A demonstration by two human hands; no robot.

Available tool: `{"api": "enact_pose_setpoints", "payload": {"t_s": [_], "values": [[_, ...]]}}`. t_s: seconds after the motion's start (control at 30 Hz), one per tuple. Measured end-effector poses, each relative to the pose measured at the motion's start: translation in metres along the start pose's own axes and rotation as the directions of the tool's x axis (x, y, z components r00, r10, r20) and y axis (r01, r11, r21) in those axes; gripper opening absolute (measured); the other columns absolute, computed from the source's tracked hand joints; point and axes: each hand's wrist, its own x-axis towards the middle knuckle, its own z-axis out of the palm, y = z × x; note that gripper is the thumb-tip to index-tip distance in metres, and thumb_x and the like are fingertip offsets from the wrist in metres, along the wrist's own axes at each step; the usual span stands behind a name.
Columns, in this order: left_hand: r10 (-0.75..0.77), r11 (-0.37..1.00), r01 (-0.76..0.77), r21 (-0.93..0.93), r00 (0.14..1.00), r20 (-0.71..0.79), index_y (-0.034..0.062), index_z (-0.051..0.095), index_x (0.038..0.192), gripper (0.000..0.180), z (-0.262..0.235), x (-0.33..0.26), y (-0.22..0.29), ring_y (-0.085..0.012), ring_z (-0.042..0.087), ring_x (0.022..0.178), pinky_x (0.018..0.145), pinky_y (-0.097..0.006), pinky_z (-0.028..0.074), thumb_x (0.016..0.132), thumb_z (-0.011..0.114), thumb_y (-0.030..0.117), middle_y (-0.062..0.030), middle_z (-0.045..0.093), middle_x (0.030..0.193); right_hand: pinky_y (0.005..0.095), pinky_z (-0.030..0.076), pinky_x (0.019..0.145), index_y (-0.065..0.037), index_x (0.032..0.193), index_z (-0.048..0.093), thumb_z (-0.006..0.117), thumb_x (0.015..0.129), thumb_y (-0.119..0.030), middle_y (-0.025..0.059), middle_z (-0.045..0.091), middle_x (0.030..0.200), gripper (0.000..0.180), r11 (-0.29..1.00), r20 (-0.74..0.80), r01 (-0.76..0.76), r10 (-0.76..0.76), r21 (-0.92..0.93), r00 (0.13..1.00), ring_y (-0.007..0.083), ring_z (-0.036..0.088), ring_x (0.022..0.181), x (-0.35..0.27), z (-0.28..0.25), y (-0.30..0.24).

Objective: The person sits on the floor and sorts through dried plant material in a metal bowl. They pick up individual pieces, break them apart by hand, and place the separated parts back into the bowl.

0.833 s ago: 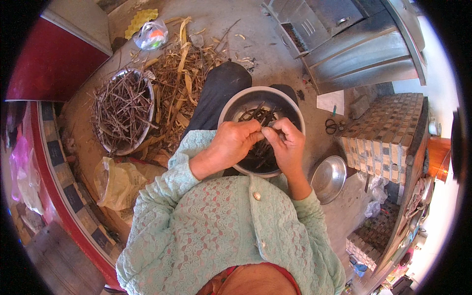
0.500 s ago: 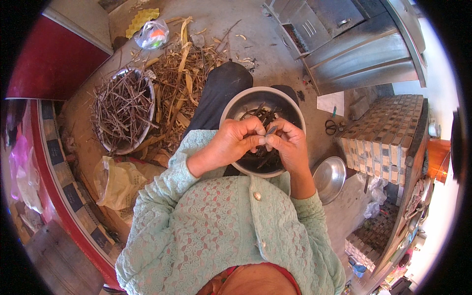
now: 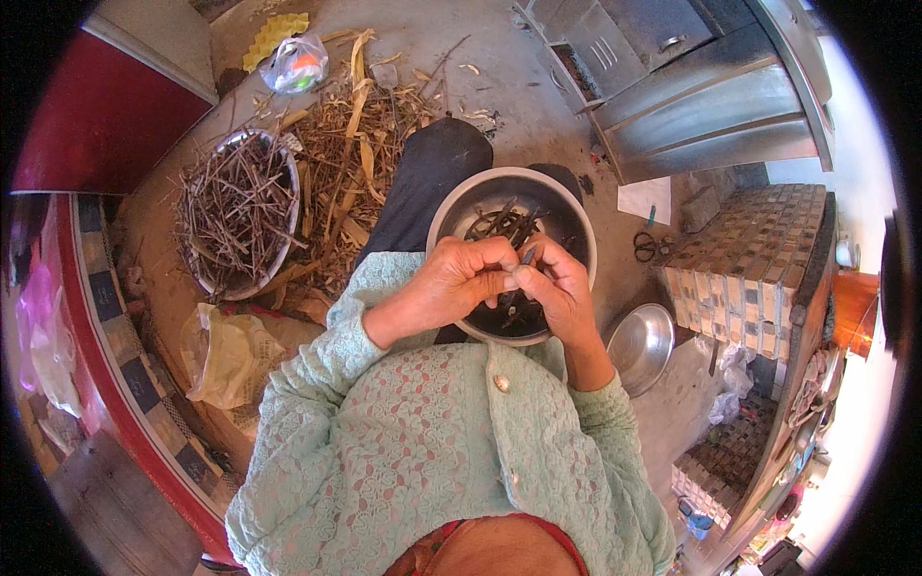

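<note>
A round metal basin [image 3: 445,213] rests at my lap, with thin dark strips [image 3: 502,222] lying in it; I cannot make out their kind. Over the basin my left hand [image 3: 473,274] and my right hand [image 3: 557,286] meet, thumbs and forefingers pinched together. A small dark, bluish, narrow piece [image 3: 528,256] shows between the fingers of my right hand. Whatever the fingertips of my left hand grip is too small and hidden to name. A tiny pale bit [image 3: 511,311] shows below the fingertips, against the dark inside of the basin.
To the left stands a basin heaped with twigs [image 3: 235,206], beside loose sticks and dry husks [image 3: 351,163]. A pale plastic bag [image 3: 226,355] lies nearer. On the right are an empty metal bowl [image 3: 642,348], scissors [image 3: 645,247], a tiled block [image 3: 744,264] and a metal cabinet [image 3: 711,106].
My hands stay pinched together over the basin, their fingers shifted slightly. A tiny pale bit now shows below the fingertips.
</note>
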Motion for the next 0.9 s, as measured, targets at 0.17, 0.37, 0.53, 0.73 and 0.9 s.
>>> {"api": "enact_pose_setpoints", "payload": {"t_s": [0.17,0.37,0.53,0.73,0.9], "values": [[-0.036,0.999,0.037,-0.032,0.999,0.009,0.0024,0.056,0.085,0.008,-0.001,0.001,-0.002,-0.0052,0.052,0.06,0.054,-0.022,0.045,0.09,0.058,0.009,0.0005,0.055,0.071,0.0237,0.031,0.056,-0.004,0.072,0.046,0.06,0.088,-0.021,-0.0012,0.042,0.07,0.027,0.999,0.022,-0.048,0.048,-0.001,0.999,0.0076,0.037,0.065,0.003,0.001,-0.006],[-0.036,0.999,0.036,-0.025,0.999,-0.006,0.002,0.057,0.085,0.011,-0.001,0.001,-0.004,-0.0049,0.05,0.061,0.055,-0.022,0.043,0.091,0.058,0.011,0.0006,0.053,0.07,0.0237,0.033,0.057,-0.004,0.073,0.046,0.059,0.089,-0.021,-0.0007,0.042,0.07,0.027,0.998,0.01,-0.055,0.055,-0.039,0.998,0.0078,0.037,0.066,0.003,0.001,-0.001],[-0.042,0.993,0.045,0.11,0.999,-0.027,0.0015,0.057,0.084,0.014,-0.001,0.002,-0.006,-0.0049,0.051,0.061,0.054,-0.023,0.043,0.091,0.058,0.013,0.0002,0.052,0.067,0.0216,0.035,0.055,-0.005,0.077,0.047,0.058,0.09,-0.022,-0.0015,0.044,0.071,0.025,0.998,0.001,-0.061,0.061,-0.018,0.998,0.0061,0.042,0.064,0.001,0.001,0.004],[-0.01,0.987,0.011,0.158,1.0,-0.009,0.0015,0.056,0.085,0.013,-0.002,0.004,-0.006,-0.0059,0.052,0.058,0.051,-0.023,0.044,0.09,0.059,0.013,-0.0011,0.055,0.067,0.0185,0.037,0.054,-0.005,0.083,0.051,0.062,0.089,-0.021,-0.0024,0.048,0.072,0.021,0.99,-0.073,-0.057,0.066,0.125,0.995,0.004,0.045,0.061,0.002,0.008,0.0],[-0.044,0.983,0.053,0.175,0.997,-0.058,0.0009,0.055,0.084,0.011,0.0,0.002,-0.011,-0.0062,0.053,0.058,0.051,-0.022,0.044,0.09,0.058,0.01,-0.0021,0.056,0.066,0.0187,0.04,0.054,-0.004,0.084,0.052,0.063,0.088,-0.02,-0.0028,0.05,0.071,0.019,0.996,-0.084,-0.07,0.075,0.059,0.994,0.0036,0.046,0.06,-0.001,0.002,0.005]]}}
